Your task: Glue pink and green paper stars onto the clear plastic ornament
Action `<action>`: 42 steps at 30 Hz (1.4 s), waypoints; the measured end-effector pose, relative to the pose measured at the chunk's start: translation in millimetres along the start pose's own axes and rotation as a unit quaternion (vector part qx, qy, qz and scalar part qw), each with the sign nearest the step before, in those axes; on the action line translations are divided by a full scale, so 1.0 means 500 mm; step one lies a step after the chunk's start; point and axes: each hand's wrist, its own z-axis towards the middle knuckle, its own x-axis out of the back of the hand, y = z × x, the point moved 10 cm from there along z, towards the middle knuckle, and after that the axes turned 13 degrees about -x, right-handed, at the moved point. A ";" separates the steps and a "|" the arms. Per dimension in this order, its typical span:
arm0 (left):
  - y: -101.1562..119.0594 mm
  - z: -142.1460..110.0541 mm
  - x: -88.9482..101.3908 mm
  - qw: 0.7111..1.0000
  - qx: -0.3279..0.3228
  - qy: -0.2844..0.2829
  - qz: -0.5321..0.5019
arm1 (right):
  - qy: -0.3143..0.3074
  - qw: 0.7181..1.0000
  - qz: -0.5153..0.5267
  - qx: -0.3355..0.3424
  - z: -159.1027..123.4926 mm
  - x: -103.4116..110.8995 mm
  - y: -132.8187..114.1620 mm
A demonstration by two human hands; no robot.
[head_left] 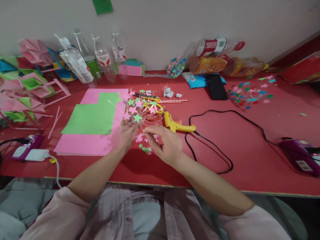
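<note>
My left hand is closed around the lower edge of a clear plastic piece with pink and green paper stars on it. Its see-through outline is hard to make out. Beside it, my right hand has the thumb and forefinger brought together near the plastic; whatever is in that pinch is too small to name. Loose small pink and green stars lie on the red table between my hands. A yellow glue gun rests just beyond my right hand. Yellow-handled scissors lie partly behind the plastic piece.
Green paper lies over pink sheets at left. Plastic bottles stand along the wall. A black phone and a star-covered clear piece are at right. The glue gun's black cord loops toward a purple power strip.
</note>
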 end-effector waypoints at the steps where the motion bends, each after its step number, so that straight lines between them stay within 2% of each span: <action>1: 0.002 0.000 0.000 1.000 -0.001 0.003 -0.001 | 0.008 1.000 -0.001 0.009 -0.001 0.002 -0.003; 8: 0.018 -0.005 -0.011 0.999 0.012 0.036 -0.026 | 0.025 0.999 0.009 0.041 -0.005 0.008 -0.015; 14: 0.027 -0.007 -0.023 0.998 0.027 0.040 -0.040 | 0.022 0.999 0.024 0.043 -0.006 0.012 -0.014; 18: 0.026 -0.005 -0.021 0.999 0.025 0.043 -0.020 | 0.016 0.998 0.008 0.055 -0.009 0.012 -0.017; 22: 0.017 -0.005 -0.019 0.998 0.013 0.043 -0.053 | 0.014 0.997 -0.018 0.080 -0.013 0.012 -0.027; 27: 0.003 -0.007 -0.011 0.997 0.028 0.044 -0.052 | 0.019 0.998 -0.003 0.056 -0.005 0.015 -0.021; 34: 0.027 -0.003 -0.019 0.996 0.000 0.041 -0.074 | 0.031 0.999 -0.011 0.026 -0.001 0.011 -0.008; 40: 0.010 -0.004 -0.011 0.997 0.023 0.037 -0.062 | 0.096 0.993 -0.002 0.075 -0.005 0.049 -0.031; 42: 0.006 -0.003 -0.004 0.998 0.022 0.036 -0.053 | 0.081 0.995 -0.017 0.055 -0.003 0.042 -0.022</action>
